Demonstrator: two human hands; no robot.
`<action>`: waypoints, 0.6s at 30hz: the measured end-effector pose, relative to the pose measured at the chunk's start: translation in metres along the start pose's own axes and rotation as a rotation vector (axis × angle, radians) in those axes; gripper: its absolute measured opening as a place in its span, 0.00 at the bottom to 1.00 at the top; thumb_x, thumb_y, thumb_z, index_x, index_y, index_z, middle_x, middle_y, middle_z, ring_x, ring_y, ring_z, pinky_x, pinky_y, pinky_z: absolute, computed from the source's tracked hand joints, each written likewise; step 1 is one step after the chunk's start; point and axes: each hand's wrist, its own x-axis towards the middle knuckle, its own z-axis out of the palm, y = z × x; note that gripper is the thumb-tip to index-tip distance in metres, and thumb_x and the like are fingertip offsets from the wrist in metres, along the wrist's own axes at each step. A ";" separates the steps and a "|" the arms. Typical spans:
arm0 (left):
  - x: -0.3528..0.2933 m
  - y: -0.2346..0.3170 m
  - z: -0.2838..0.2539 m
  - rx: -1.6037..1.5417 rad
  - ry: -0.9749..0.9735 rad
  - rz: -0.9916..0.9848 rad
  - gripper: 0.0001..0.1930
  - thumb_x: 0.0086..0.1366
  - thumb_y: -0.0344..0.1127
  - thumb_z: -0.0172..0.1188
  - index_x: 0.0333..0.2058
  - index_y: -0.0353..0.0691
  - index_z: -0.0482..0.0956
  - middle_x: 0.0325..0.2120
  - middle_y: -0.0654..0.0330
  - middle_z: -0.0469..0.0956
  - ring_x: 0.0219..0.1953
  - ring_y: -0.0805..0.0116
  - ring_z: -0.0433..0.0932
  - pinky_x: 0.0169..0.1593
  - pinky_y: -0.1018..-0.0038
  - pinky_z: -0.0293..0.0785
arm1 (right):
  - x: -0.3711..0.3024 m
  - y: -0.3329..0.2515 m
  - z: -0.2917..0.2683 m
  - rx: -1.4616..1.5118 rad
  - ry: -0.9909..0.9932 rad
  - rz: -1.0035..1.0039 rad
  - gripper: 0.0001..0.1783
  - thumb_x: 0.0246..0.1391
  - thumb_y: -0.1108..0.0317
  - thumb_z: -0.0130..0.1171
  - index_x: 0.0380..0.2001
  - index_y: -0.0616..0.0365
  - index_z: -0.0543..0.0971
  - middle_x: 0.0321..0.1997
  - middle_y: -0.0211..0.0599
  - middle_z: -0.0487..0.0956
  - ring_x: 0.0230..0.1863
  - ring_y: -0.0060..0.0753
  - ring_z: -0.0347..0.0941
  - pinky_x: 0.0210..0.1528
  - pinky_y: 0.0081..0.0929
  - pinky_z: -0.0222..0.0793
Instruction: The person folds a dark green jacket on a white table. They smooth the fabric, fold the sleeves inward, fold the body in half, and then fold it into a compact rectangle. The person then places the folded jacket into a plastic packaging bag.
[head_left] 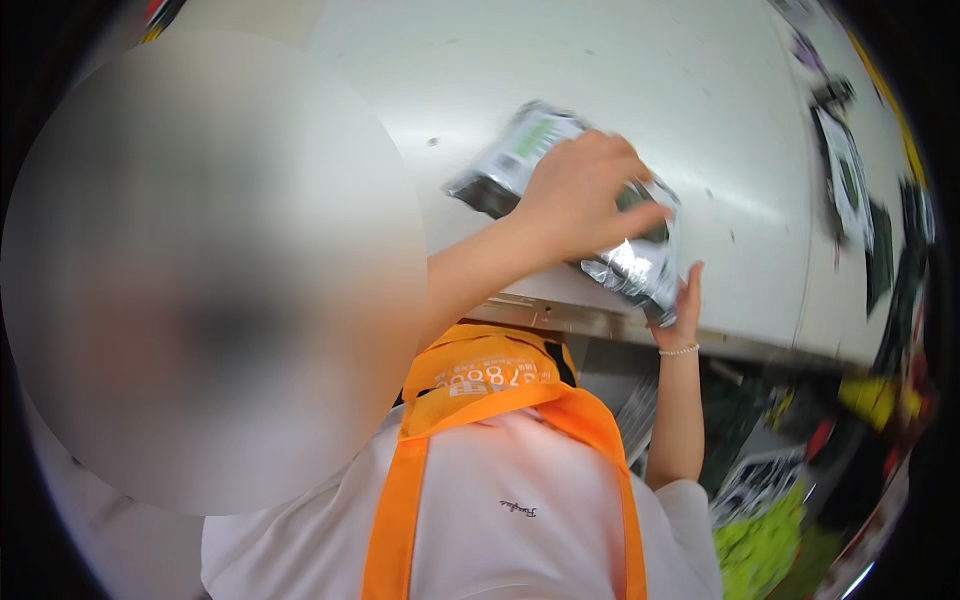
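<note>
Neither of my hands shows in this view. Close in front of me is another person in a white shirt (520, 540) with an orange apron (480, 375). One of that person's hands (580, 190) is closed over a silvery packet (630, 265) with a green and white label. The packet lies near the front edge of a white table (640, 80). The person's other hand (686, 300), with a bead bracelet on its wrist, touches the packet's lower right corner from below the table's edge.
The table's metal front rim (600, 322) runs across the middle. Several dark packets (850, 180) lie along the table's right side. Below the rim on the right are more packets and bright green packaging (765, 540). The person's blurred head fills the left.
</note>
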 end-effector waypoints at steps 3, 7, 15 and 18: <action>-0.063 -0.110 0.063 0.640 0.234 -0.454 0.36 0.52 0.60 0.60 0.56 0.47 0.67 0.48 0.42 0.69 0.49 0.47 0.69 0.48 0.60 0.69 | 0.049 0.031 -0.014 -0.549 0.236 -0.057 0.35 0.58 0.45 0.52 0.53 0.68 0.67 0.53 0.37 0.72 0.52 0.32 0.68 0.56 0.31 0.63; -0.135 -0.087 0.056 0.160 -0.007 -0.851 0.49 0.52 0.63 0.59 0.65 0.47 0.47 0.49 0.39 0.64 0.50 0.42 0.66 0.49 0.56 0.67 | 0.061 0.055 -0.037 -0.975 0.427 -0.311 0.35 0.56 0.49 0.56 0.52 0.72 0.63 0.49 0.46 0.72 0.44 0.34 0.71 0.47 0.30 0.68; -0.351 0.004 0.016 -0.040 0.304 -1.077 0.48 0.54 0.54 0.62 0.66 0.49 0.44 0.51 0.38 0.58 0.51 0.38 0.65 0.55 0.59 0.64 | -0.010 0.129 0.023 -1.549 -0.079 -0.315 0.32 0.58 0.56 0.54 0.57 0.69 0.61 0.52 0.51 0.70 0.52 0.40 0.67 0.56 0.31 0.59; -0.451 0.034 -0.007 -0.094 0.488 -1.252 0.49 0.53 0.49 0.65 0.67 0.49 0.43 0.50 0.41 0.59 0.49 0.44 0.66 0.55 0.62 0.64 | -0.033 0.203 0.066 -1.656 -0.322 -0.298 0.30 0.57 0.60 0.54 0.57 0.68 0.63 0.52 0.51 0.71 0.52 0.39 0.68 0.56 0.31 0.60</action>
